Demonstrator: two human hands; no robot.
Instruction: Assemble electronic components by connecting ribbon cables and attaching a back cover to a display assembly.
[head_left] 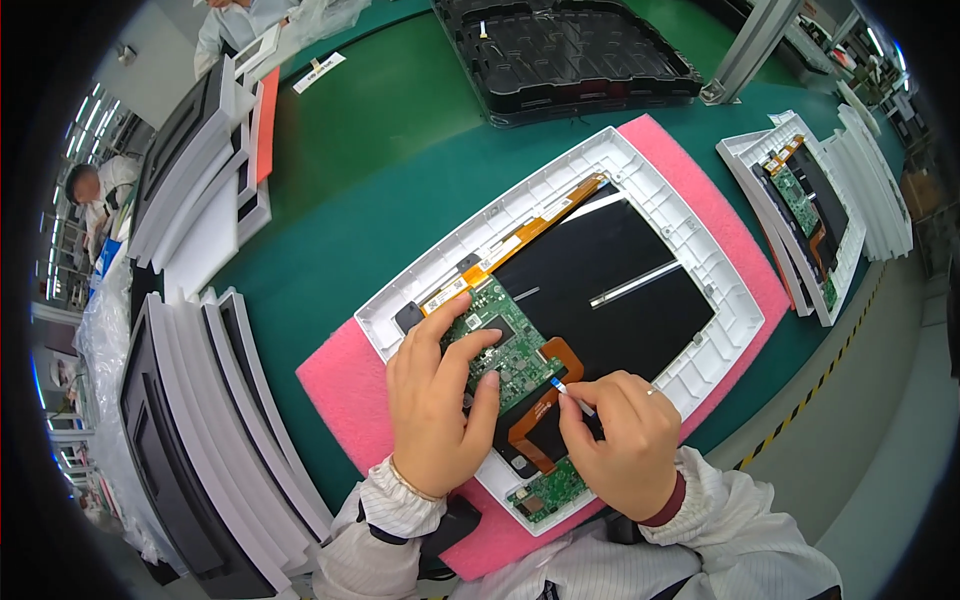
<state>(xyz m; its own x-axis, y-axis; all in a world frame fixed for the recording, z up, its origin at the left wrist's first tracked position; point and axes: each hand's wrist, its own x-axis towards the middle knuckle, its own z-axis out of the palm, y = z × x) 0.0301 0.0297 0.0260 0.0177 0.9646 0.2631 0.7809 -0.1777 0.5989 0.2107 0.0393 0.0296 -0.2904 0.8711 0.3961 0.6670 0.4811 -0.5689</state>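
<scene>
A white plastic housing (735, 285) lies face down on a pink foam mat (345, 395), with a black panel (625, 320) set inside it. On the panel's left part sits a green circuit board (522, 362). My left hand (430, 400) rests on this board with its fingers spread. My right hand (632, 440) pinches a thin white flat cable with a blue end (559, 384) at the board's lower right edge; whether the end is seated cannot be made out. Beside it, an orange flex cable (527, 430) runs down to a smaller green board (548, 492).
Stacked white and black housings (200, 440) stand along the left edge, with more panels (195, 150) behind them. A black plastic tray (580, 65) lies at the back. At right, another housing with a board (800, 205) leans on a white stack. Other people work farther off.
</scene>
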